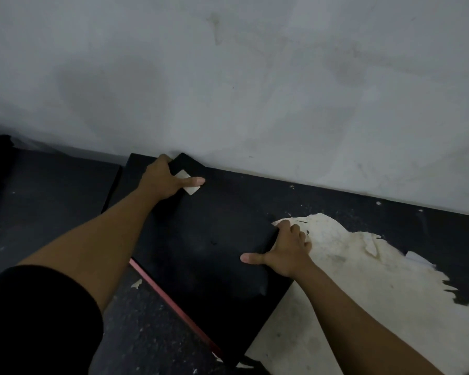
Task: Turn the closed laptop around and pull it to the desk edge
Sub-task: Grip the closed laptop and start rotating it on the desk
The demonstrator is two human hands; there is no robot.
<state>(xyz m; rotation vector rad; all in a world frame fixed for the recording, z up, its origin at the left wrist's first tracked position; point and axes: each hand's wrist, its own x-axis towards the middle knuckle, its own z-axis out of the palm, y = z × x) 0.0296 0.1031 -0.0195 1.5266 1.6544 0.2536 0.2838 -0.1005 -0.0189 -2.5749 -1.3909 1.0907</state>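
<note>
A closed black laptop (209, 247) lies skewed on the dark desk (363, 209), one corner touching the wall. Its lid carries a small white sticker (188, 182) near the far corner, and a red strip (173, 304) runs along its near-left edge. My left hand (165, 180) grips the far-left corner, thumb lying across the lid beside the sticker. My right hand (284, 250) clasps the right edge, thumb flat on the lid and fingers curled over the side.
A grey wall (255, 77) rises right behind the desk. A large patch of peeled, pale surface (349, 266) spreads over the desk to the right of the laptop. A second dark tabletop (52, 190) sits to the left across a narrow gap.
</note>
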